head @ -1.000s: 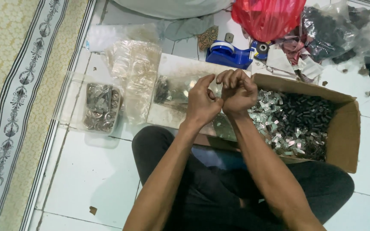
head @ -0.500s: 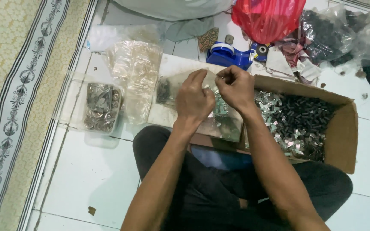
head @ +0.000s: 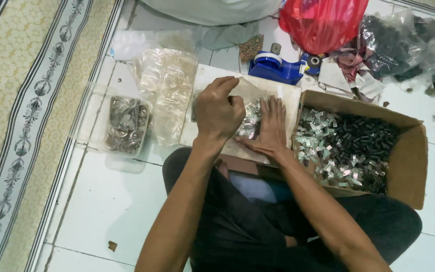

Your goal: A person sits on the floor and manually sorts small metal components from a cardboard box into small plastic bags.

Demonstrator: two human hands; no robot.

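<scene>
left hand [head: 217,113] fisted on clear bag [head: 250,121] | right hand [head: 270,128] flat on it | cardboard box [head: 409,166] right

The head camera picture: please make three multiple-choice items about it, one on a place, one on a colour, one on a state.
1. Where does the tape dispenser stand?
A. On the floor beyond the cardboard box
B. Inside the box
C. On the patterned mat

2. What colour is the plastic bag at the top of the picture?
A. Green
B. Red
C. Yellow

3. How is the right hand placed?
A. Raised in the air
B. Closed in a fist
C. Flat, fingers spread on a clear bag of small metal pieces

Answers:
1 A: the blue dispenser sits on the tiles behind the box.
2 B: the bag is bright red.
3 C: the palm presses down, while the left hand pinches the bag's top edge.
</scene>
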